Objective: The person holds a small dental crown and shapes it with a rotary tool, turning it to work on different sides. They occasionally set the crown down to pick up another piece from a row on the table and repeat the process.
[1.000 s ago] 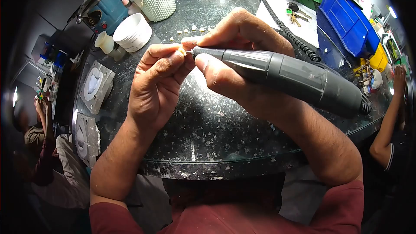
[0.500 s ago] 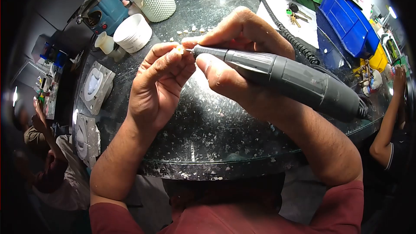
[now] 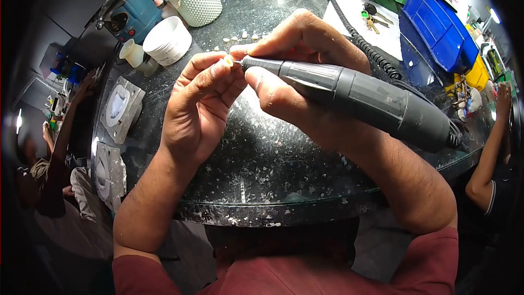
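My left hand [image 3: 200,98] pinches a tiny yellowish-white piece [image 3: 228,61] between thumb and fingertips, palm turned up. A black rotary handpiece [image 3: 355,95] lies in my right hand [image 3: 305,71], its narrow nose pointing left. The thin metal tip [image 3: 237,62] is at the small piece; whether they touch is too fine to tell. Fingertips of both hands nearly meet there. Several small pale pieces [image 3: 244,36] lie in a row on the dark speckled table [image 3: 273,158] beyond the hands.
Back left are a tool basket [image 3: 203,3], a white tub [image 3: 167,42] and a blue machine [image 3: 134,16]. Two grey molds [image 3: 121,110] line the left edge. A coiled cord [image 3: 357,37], keys [image 3: 372,19] and a blue bin [image 3: 439,27] stand right. People sit at both sides.
My hands have barely moved; the handpiece has shifted and tilted very slightly. At the far left, another person's arm has risen toward the side bench.
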Demonstrator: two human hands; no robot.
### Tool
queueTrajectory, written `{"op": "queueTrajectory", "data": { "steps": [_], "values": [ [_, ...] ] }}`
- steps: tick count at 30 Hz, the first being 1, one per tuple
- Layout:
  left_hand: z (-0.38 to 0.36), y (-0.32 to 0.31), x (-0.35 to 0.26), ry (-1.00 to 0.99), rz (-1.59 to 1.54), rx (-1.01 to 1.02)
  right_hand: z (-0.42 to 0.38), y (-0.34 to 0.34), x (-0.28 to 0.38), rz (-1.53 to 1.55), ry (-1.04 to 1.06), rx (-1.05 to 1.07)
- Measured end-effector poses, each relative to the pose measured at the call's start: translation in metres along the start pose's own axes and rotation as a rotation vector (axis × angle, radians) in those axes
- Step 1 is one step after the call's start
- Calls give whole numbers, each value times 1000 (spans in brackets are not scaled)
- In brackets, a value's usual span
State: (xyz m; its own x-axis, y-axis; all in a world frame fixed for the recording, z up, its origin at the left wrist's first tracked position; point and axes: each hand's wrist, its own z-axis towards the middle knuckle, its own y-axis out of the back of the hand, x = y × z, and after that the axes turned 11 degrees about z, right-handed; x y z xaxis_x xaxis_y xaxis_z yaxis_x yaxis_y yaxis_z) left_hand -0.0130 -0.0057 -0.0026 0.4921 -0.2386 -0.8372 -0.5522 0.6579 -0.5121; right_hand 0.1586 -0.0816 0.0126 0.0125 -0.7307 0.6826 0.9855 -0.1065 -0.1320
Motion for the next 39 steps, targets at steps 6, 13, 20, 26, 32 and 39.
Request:
{"op": "queueTrajectory", "data": {
  "steps": [6, 13, 20, 26, 32, 39],
  "values": [
    [0, -1, -1, -6, 14, 3, 1, 3, 5, -31, -11, 49],
    [0, -6, -4, -14, 12, 20, 0, 2, 14, 36, 14, 13],
    [-1, -10, -1, -93, 239, -67, 0, 5, 12, -87, -29, 44],
    [-3, -12, 0, -116, 340, -98, 0, 4, 10, -135, 12, 33],
    [-2, -14, -3, -201, 319, -109, -1, 2, 11, -71, -5, 34],
    [-1, -10, -3, -244, 264, -66, -1, 2, 8, -31, -5, 18]
  ]
}}
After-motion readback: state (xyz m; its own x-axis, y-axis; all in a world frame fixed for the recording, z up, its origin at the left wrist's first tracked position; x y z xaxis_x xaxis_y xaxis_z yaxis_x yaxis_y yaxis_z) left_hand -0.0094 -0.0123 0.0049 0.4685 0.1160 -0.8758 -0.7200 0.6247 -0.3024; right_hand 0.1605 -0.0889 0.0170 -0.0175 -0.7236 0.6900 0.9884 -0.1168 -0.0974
